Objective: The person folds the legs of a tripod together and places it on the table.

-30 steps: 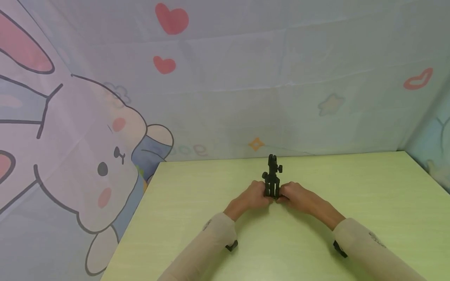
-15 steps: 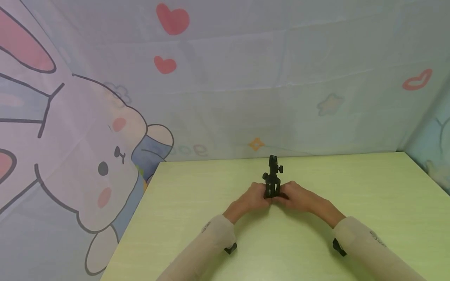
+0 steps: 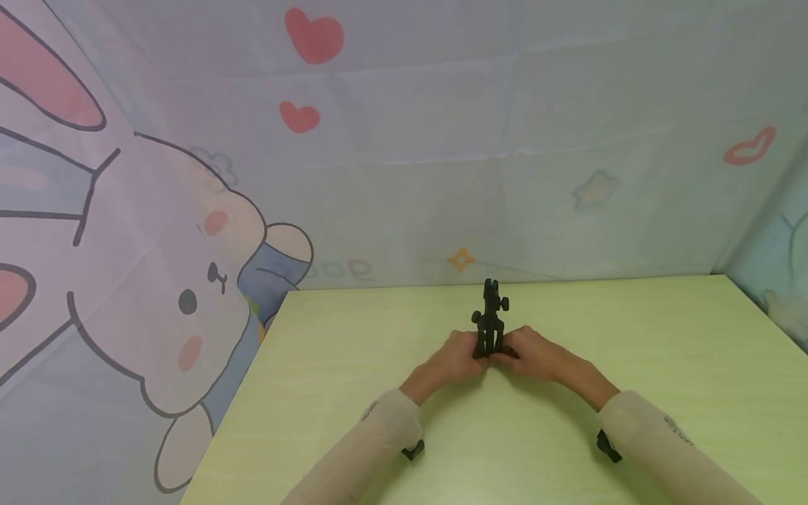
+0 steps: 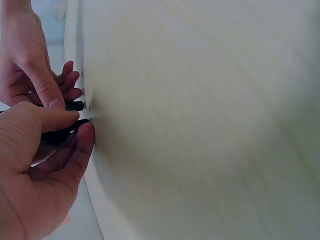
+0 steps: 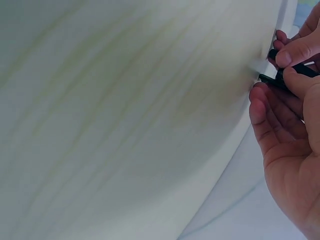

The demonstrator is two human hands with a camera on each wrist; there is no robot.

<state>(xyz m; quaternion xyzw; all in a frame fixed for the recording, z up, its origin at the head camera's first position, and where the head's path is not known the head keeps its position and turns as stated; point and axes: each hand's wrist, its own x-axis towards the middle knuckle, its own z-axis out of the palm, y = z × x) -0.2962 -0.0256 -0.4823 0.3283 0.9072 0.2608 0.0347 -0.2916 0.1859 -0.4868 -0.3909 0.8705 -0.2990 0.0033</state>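
A small black tripod (image 3: 490,319) with side knobs stands upright near the back middle of the table, its legs close together. My left hand (image 3: 459,356) grips the lower end of a leg on the left side. On the other side, my right hand (image 3: 530,353) holds the leg there, its thumb near the left thumb at the base. In the left wrist view, the left thumb and fingers pinch a dark leg (image 4: 57,135). The right wrist view shows the right hand (image 5: 295,140) pinching a black leg (image 5: 272,81). Fingers hide most of the feet.
The pale yellow-green table (image 3: 505,435) reaches back to a fabric backdrop (image 3: 404,175) with printed hearts and a large rabbit. Its back edge lies a short way behind the tripod. Dark wrist devices (image 3: 609,447) show under the light sleeves.
The thumbs have drawn slightly closer together at the tripod's base. Both hands keep their hold, and the tripod stays in nearly the same place. The head view has shifted slightly.
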